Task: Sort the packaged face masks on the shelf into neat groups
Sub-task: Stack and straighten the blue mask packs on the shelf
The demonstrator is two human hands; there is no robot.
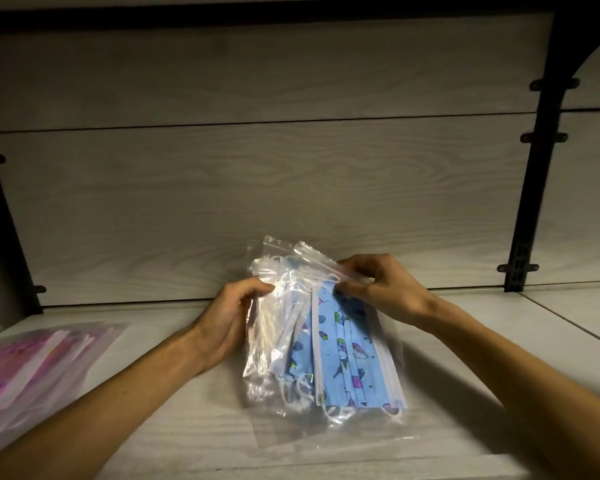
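Note:
A bunch of clear zip bags with blue patterned face masks stands tilted on the pale wooden shelf, its lower end resting on the board. My left hand grips the bunch along its left side. My right hand pinches the zip tops of the bags at the upper right. A flat pile of bags with pink masks lies at the shelf's left edge, apart from both hands.
The wood-grain back panel rises right behind the bags. A black metal upright with brackets stands at the right, another at the far left. A seam divides the shelf board from a second board on the right.

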